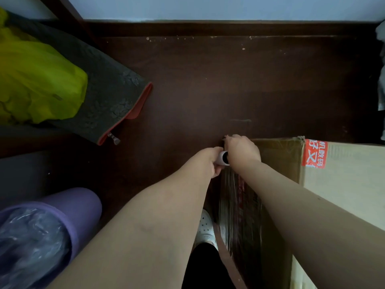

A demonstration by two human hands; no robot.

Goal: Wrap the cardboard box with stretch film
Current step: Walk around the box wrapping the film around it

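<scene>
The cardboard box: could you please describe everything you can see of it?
The box is tan corrugated cardboard, standing on the dark floor at lower right, partly cut off by the frame. A red label with white characters lies near its far edge. Shiny, wrinkled clear film already covers its left side. The right hand rests on its far left corner, and the left hand holds the roll just beside that corner.

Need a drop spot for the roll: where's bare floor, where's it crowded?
Bare floor from the wall to the cardboard box, right of the zippered bag. Crowded: left side with yellow bag and purple bin; left hand holds the film roll, right hand beside it at the box corner.
</scene>
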